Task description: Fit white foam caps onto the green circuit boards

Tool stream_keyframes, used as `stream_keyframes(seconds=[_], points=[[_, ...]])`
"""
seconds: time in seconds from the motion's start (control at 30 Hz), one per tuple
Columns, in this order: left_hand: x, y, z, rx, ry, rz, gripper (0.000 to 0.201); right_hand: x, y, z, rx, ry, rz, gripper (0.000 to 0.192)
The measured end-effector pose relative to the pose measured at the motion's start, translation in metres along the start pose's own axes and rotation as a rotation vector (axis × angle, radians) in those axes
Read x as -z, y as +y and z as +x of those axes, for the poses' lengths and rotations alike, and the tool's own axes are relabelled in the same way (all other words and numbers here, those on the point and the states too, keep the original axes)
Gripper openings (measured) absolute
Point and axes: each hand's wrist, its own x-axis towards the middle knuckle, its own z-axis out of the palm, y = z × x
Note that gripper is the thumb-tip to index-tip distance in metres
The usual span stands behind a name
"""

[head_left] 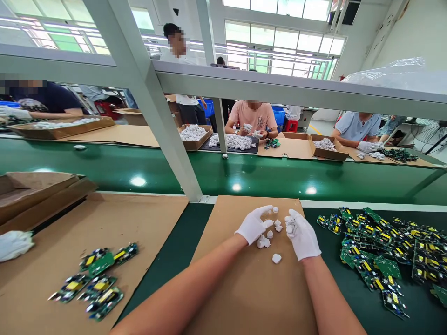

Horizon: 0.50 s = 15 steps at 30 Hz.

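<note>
My left hand (pixel 254 225), in a white glove, is over the cardboard sheet (pixel 251 293) with its thumb and fingers apart. Small white lumps (pixel 263 242) lie beside its fingertips, and another rounded white piece (pixel 276 258) sits closer to me. My right hand (pixel 304 236), also gloved, has its fingers curled around small white pieces (pixel 290 227); their exact kind is too small to make out. Just right of it, green circuit boards (pixel 372 246) with yellow and black parts are heaped on the dark green bench surface.
Several more circuit boards (pixel 101 265) rest on a left cardboard sheet (pixel 150 223), near an open carton (pixel 42 195) and a white glove (pixel 16 245). A slanted metal post (pixel 164 116) rises ahead. Across the green belt (pixel 265 177), people handle white pieces.
</note>
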Motion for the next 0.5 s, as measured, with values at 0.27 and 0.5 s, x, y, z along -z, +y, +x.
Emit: stream_keyframes(seconds=[0.27, 0.5], points=[[0.007, 0.011, -0.009, 0.134, -0.018, -0.362, 0.055, 0.002, -0.001, -0.001, -0.026, -0.033, 0.01, 0.046], [0.002, 0.029, -0.03, 0.248, -0.26, -0.602, 0.033, 0.003, -0.002, -0.002, -0.051, -0.118, 0.039, 0.035]])
